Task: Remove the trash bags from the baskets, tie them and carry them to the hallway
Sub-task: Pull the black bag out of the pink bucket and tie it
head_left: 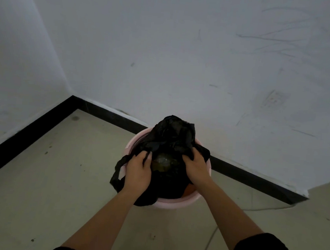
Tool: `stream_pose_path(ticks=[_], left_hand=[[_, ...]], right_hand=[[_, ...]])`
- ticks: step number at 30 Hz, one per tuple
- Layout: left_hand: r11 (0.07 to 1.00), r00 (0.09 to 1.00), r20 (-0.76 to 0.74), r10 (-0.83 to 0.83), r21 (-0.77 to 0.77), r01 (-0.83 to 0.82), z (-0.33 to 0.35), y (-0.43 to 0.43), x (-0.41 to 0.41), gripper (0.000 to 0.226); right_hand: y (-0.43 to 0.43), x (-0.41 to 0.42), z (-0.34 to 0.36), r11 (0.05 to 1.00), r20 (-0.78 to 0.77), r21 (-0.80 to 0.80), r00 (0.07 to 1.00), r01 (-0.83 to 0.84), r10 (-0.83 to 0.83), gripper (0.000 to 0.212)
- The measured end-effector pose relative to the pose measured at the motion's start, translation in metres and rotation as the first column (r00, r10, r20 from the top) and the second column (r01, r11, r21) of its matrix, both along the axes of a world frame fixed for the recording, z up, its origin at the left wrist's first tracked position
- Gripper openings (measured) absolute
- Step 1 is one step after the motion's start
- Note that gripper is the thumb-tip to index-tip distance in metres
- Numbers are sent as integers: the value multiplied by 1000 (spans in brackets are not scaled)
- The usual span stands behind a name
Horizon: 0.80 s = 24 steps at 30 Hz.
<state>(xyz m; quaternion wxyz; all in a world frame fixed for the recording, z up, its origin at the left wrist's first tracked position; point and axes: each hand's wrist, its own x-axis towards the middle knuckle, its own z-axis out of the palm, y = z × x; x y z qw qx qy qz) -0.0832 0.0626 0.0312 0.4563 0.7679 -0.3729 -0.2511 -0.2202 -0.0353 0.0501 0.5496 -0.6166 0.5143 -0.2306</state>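
Both hands grasp the black trash bag seated in the pink basket.

The left hand [137, 169] has its fingers curled into the bag's left edge, gripping the plastic. The right hand [197, 169] grips the right edge in the same manner, fingers closed on the film. The trash bag [171, 137] sits inside the basket [174, 203], its upper part bunched and raised above the rim; a loop handle hangs over the left side. Pale contents show between the hands. The basket stands on the tiled floor [59, 176], close to the black baseboard [106, 112] and the white wall [184, 58]. A thin cable [211, 237] lies on the floor to the right.
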Motion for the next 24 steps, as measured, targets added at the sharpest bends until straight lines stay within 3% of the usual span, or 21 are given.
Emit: stream_pose_path(ticks=[5, 10, 13, 17, 24], left_hand=[[993, 972, -231, 38, -101, -63, 42, -4, 2, 26], [968, 863, -499, 72, -172, -181, 99, -5, 16, 32], [940, 786, -617, 22, -254, -226, 140, -1, 31, 29], [905, 785, -618, -37, -354, -236, 189, 14, 54, 30], [840, 859, -506, 82, -429, -332, 237, 59, 103, 28]], right_hand=[[5, 9, 32, 969, 135, -211, 986, 126, -99, 23], [4, 27, 91, 903, 263, -376, 959, 206, -109, 8], [7, 47, 134, 864, 333, -464, 942, 195, -34, 8], [13, 77, 180, 828, 390, -536, 918, 167, 68, 10], [43, 140, 219, 850, 445, -525, 866, 47, 227, 15]])
